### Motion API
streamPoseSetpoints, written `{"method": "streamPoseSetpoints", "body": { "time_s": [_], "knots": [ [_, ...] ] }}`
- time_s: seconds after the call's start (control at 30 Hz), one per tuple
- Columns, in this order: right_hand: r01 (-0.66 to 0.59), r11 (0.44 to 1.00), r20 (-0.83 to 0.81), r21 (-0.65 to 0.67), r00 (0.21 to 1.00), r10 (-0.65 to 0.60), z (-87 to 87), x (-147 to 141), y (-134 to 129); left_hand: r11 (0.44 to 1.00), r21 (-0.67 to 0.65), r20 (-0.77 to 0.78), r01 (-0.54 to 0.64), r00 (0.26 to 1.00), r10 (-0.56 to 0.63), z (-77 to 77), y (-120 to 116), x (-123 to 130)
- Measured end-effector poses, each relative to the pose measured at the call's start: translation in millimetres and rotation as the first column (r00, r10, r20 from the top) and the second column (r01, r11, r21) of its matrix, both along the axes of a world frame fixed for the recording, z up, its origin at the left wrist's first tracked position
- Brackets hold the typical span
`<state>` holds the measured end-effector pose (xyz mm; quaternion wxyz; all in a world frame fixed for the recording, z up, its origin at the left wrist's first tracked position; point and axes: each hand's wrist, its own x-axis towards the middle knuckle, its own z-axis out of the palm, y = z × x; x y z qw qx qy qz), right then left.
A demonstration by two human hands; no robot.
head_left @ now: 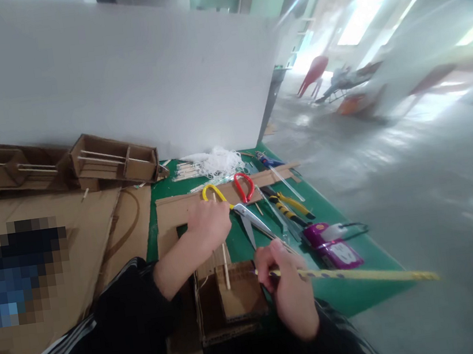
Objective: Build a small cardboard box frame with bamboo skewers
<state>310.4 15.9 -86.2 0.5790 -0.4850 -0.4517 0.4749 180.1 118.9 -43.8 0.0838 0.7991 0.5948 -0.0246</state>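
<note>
Black sleeves (125, 325) cropped; left hand (208, 225) clamped on stick (226, 268), middle hidden; right hand (289, 286) gripping rod (349, 273), end blurred.

Craft workshop, green worktable (350, 296), cardboard pieces (245, 302), scissors (242, 209), pliers (294, 203), bare grey floor (394, 179)

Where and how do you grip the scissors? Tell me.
Grip the red loop, probably best from above and the right: the scissors lie with blades spread, pointing toward the person, and the left hand overlaps the yellow loop.
</note>
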Motion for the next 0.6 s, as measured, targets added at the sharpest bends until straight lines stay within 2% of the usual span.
{"method": "streamPoseSetpoints", "body": {
  "time_s": [0.2, 0.37, 0.5, 0.6],
  "knots": [
    [-0.026, 0.996, 0.011, -0.09, 1.0, 0.027, -5.8, -13.5, -3.2, 0.997, 0.081, 0.011, -0.018, 1.0, 0.017, -4.3, 1.2, -0.6],
    [-0.017, 0.999, -0.084, -0.039, 0.996, 0.014, -19.3, -26.7, -9.7, 0.996, 0.09, 0.023, -0.023, 1.0, 0.021, -2.8, 1.1, -1.4],
    [-0.019, 1.0, -0.172, -0.009, 0.985, 0.017, -23.4, -29.2, -9.1, 0.996, 0.088, 0.029, -0.024, 0.999, 0.021, -1.7, 1.0, -1.5],
    [-0.018, 1.0, -0.108, 0.008, 0.994, 0.019, -23.3, -28.5, -7.2, 0.996, 0.086, 0.032, -0.028, 0.999, 0.025, -1.1, 0.7, -1.4]
  ]
}}
